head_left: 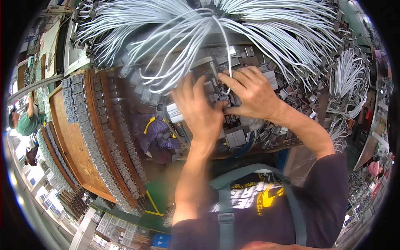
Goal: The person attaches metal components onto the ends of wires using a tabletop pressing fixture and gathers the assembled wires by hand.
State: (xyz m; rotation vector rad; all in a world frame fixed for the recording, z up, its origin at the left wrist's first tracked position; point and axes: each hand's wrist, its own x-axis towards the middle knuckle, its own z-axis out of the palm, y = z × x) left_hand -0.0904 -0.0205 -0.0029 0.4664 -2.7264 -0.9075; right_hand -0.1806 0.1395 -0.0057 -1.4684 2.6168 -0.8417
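Note:
My right hand point(252, 93) is closed over the workbench, with its index finger and thumb about the lower end of a single white cable point(228, 50). The cable comes down from a big bundle of white cables point(275, 31). Beside it, my left hand point(196, 104) has its fingers stretched forward and apart, its thumb reaching toward the right thumb. Dark metal parts point(215, 75) lie between the two hands, partly covered by the fingers. What sits under the left fingertips is hidden.
Small metal pieces point(287, 93) are scattered across the bench. To the left stand wooden racks point(89, 96) lined with grey metal parts, near a purple cloth point(152, 131). More white cables point(350, 79) hang at the right. A person in green point(28, 121) is at the far left.

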